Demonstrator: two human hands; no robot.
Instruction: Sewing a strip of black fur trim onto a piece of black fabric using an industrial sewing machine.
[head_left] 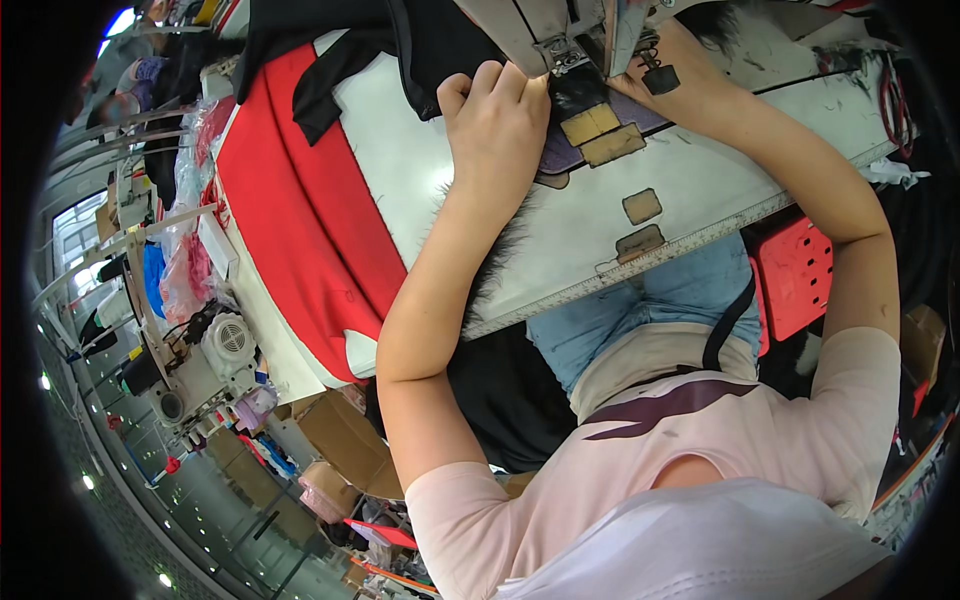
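My left hand is closed at the left of a sewing machine's head, its fingers curled down on black fabric. The fabric spreads from there toward the far left, and a small dark patch of it shows under the machine's presser foot. My right hand lies at the right of the foot, low on the machine bed. Its fingertips are partly hidden behind the machine head, so its grip cannot be made out. Dark fur pokes out beneath my left forearm.
Red fabric drapes over the left of the white table. Yellowed tape pieces and a measuring strip mark the table near its front edge. A red plastic chair stands at the right. Another machine is at the left.
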